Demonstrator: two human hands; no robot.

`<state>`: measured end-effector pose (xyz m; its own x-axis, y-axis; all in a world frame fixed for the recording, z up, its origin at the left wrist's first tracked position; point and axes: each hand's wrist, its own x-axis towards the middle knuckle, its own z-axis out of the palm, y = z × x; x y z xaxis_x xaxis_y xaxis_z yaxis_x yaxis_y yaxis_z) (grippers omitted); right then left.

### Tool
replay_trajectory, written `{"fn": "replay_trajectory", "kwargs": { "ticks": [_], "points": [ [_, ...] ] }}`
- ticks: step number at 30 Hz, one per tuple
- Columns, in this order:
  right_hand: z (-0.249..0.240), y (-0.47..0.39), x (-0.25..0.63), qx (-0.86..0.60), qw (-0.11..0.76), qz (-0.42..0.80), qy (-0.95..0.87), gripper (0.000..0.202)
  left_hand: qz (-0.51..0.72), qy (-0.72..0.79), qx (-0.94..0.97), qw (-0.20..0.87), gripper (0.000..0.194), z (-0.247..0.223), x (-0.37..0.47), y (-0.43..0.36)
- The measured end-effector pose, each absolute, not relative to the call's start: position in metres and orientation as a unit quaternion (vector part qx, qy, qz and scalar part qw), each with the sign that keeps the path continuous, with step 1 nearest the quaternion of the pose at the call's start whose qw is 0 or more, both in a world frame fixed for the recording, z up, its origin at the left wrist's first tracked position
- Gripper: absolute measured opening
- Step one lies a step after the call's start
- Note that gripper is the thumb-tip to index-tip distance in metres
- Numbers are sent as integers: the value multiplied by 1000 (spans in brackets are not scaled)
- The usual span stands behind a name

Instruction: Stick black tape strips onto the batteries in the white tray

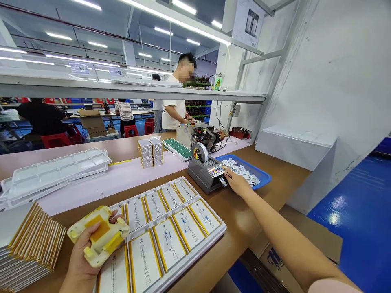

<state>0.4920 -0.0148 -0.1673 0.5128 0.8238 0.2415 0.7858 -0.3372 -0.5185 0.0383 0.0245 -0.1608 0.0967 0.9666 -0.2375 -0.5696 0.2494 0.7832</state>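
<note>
My left hand point(87, 248) is closed around a cream plastic fixture point(99, 232) with amber tape at its middle and yellow pads. It hovers over the near left corner of a white tray point(195, 251) of flat pouch batteries point(169, 243). My right hand point(236, 179) reaches to the front of a grey tape dispenser point(203, 177), its fingertips pinched at the outlet. A short strip of tape point(224, 182) sticks out there, just under the fingers. A tape roll point(200, 152) stands on top of the dispenser.
Stacked batteries point(33, 240) lean at the left, and smaller stacks point(151, 152) stand further back. Empty white trays point(58, 173) lie at the left. A blue basket point(265, 178) with white scraps sits behind my right hand. A co-worker point(174, 106) stands across the bench, beyond an overhead shelf point(137, 91).
</note>
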Motion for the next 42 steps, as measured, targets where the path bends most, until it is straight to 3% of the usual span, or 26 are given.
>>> {"fn": "replay_trajectory", "kwargs": {
  "ticks": [4, 7, 12, 15, 18, 21, 25, 28, 30, 34, 39, 42],
  "points": [
    [-198, -21, 474, -688, 627, 280, -234, 37, 551, 386, 244, 698, 37, -158, 39, 23],
    [-208, -16, 462, -606, 689, 373, -134, 29, 559, 383, 220, 701, 35, -156, 41, 23],
    [-194, -13, 432, -611, 723, 292, -137, 24, 559, 371, 205, 713, 35, -160, 40, 24],
    [-176, -23, 382, -594, 636, 226, -437, 22, 559, 341, 205, 727, 34, -167, 40, 22],
    [-157, -31, 316, -452, 338, 244, -789, 20, 559, 300, 209, 744, 33, -173, 39, 22],
    [-149, -30, 259, -369, 132, 231, -891, 27, 552, 290, 205, 755, 33, -177, 39, 21],
    [-160, -18, 222, -402, -9, 193, -895, 52, 553, 292, 209, 752, 34, -176, 39, 18],
    [-171, -8, 220, -479, -15, 185, -858, 74, 553, 295, 208, 751, 33, -172, 40, 17],
    [-175, -1, 224, -491, 12, 194, -849, 78, 555, 308, 203, 746, 33, -168, 40, 16],
    [-177, 9, 233, -446, 58, 203, -870, 51, 559, 345, 212, 724, 35, -166, 38, 19],
    [-182, 6, 230, -472, 118, 167, -858, 32, 558, 368, 226, 709, 38, -163, 36, 22],
    [-179, 3, 246, -477, 241, 225, -814, 24, 554, 384, 223, 704, 37, -157, 37, 21]
  ]
}}
